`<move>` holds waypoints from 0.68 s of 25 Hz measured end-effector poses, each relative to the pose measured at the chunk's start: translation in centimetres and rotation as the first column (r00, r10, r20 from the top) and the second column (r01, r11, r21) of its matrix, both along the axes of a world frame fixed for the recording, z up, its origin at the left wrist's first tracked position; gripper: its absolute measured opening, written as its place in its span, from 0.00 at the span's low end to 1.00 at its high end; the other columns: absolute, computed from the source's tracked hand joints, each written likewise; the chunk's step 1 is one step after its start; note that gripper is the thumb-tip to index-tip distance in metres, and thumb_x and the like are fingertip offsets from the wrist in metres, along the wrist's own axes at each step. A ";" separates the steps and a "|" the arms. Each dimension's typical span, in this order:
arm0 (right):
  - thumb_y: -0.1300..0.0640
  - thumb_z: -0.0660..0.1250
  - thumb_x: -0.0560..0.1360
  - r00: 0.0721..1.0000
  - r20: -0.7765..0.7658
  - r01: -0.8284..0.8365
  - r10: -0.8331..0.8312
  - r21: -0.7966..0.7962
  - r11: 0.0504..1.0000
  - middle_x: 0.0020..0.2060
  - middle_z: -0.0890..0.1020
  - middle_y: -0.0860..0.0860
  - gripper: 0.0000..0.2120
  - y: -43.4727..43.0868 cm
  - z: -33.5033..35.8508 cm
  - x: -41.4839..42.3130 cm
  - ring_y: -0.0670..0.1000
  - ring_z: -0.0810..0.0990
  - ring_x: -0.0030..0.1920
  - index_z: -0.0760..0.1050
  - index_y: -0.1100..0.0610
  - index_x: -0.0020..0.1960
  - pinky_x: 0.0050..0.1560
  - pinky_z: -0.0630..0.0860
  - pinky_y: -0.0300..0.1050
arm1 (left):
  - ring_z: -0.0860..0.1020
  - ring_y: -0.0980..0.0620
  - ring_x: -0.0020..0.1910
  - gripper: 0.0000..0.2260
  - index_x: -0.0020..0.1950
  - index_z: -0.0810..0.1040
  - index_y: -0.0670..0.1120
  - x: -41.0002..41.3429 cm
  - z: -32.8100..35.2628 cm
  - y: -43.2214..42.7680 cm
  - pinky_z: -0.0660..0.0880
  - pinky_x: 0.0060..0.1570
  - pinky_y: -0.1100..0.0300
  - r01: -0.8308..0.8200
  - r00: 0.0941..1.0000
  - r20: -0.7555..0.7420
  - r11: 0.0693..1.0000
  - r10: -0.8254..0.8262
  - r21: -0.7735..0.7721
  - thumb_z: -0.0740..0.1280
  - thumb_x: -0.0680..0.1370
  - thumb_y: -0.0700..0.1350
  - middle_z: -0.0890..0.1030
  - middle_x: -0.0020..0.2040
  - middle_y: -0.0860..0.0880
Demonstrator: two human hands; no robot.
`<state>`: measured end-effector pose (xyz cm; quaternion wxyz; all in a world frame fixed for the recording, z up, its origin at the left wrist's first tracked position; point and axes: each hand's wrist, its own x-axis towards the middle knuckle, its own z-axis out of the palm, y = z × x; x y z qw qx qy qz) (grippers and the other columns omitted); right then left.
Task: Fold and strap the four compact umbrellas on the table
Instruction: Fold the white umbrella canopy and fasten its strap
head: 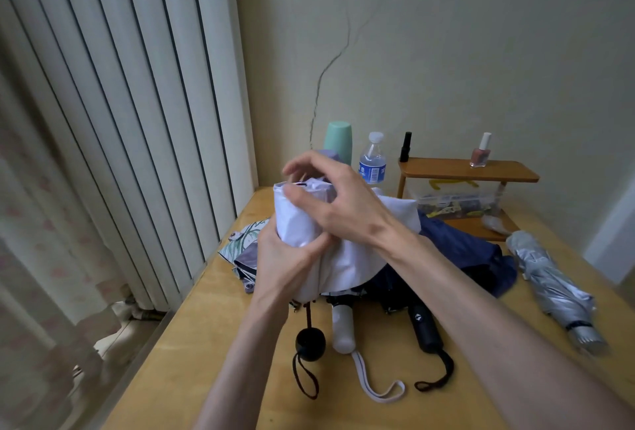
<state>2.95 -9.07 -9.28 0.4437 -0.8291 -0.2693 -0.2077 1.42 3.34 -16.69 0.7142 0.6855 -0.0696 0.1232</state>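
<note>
White umbrella [302, 223], held above the mid table [192, 354]; folding step in hand. The canopy is gripped by the left hand [285, 264], and the top folds are pinched by the right hand [338, 204], fingers half curled. Next, the strap must be found and wrapped tight. The navy umbrella [464, 251] and silver umbrella [549, 285] lie right. Open room is seen near; the left edge is close.

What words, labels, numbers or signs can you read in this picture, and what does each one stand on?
Water bottle label: white characters and a barcode on blue, too blurred to read.
Black umbrella handle: a small white emblem, no letters legible.
No other readable text shows.
</note>
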 end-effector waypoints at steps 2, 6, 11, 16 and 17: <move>0.52 0.65 0.80 0.993 0.016 0.111 -0.115 0.163 0.980 0.56 0.84 0.44 0.11 -1.8 0.1 0.1 0.42 0.80 0.61 0.81 0.50 0.59 0.62 0.74 0.35 | 0.88 0.51 0.48 0.21 0.54 0.83 0.49 0.2 -0.2 0.2 0.84 0.46 0.57 -0.016 0.994 -0.107 0.995 0.004 -0.104 0.86 0.66 0.49 0.89 0.47 0.52; 0.50 0.68 0.80 0.926 -0.176 0.376 -0.333 0.389 0.841 0.64 0.79 0.43 0.15 -6.2 -0.9 -0.8 0.42 0.76 0.67 0.78 0.48 0.66 0.72 0.72 0.44 | 0.88 0.51 0.47 0.17 0.56 0.84 0.48 0.4 -0.4 0.8 0.84 0.45 0.56 -0.023 0.974 -0.224 0.973 -0.030 -0.228 0.83 0.71 0.48 0.89 0.48 0.52; 0.37 0.81 0.67 0.834 -0.525 0.425 -0.170 0.413 0.806 0.68 0.77 0.42 0.37 -7.4 -6.3 -1.9 0.46 0.77 0.69 0.73 0.44 0.72 0.70 0.75 0.49 | 0.88 0.48 0.53 0.25 0.62 0.84 0.46 0.0 -0.3 0.7 0.83 0.54 0.52 0.071 0.969 -0.213 0.964 -0.128 -0.255 0.84 0.68 0.51 0.89 0.54 0.49; 0.53 0.79 0.68 0.926 -0.368 0.342 -0.087 0.718 0.606 0.51 0.89 0.52 0.15 -9.0 -7.2 -0.7 0.55 0.87 0.56 0.85 0.55 0.54 0.53 0.84 0.45 | 0.87 0.47 0.54 0.31 0.61 0.83 0.48 0.5 -0.7 1.4 0.82 0.54 0.50 0.107 0.959 -0.229 0.964 -0.164 -0.242 0.84 0.62 0.59 0.89 0.54 0.49; 0.53 0.79 0.68 0.936 -0.334 0.329 -0.107 0.729 0.601 0.49 0.89 0.51 0.14 -9.2 -7.0 -0.7 0.53 0.88 0.53 0.85 0.55 0.53 0.49 0.83 0.41 | 0.87 0.47 0.54 0.28 0.60 0.84 0.48 0.4 -0.7 1.5 0.83 0.54 0.50 0.115 0.958 -0.229 0.965 -0.170 -0.236 0.85 0.65 0.56 0.89 0.53 0.49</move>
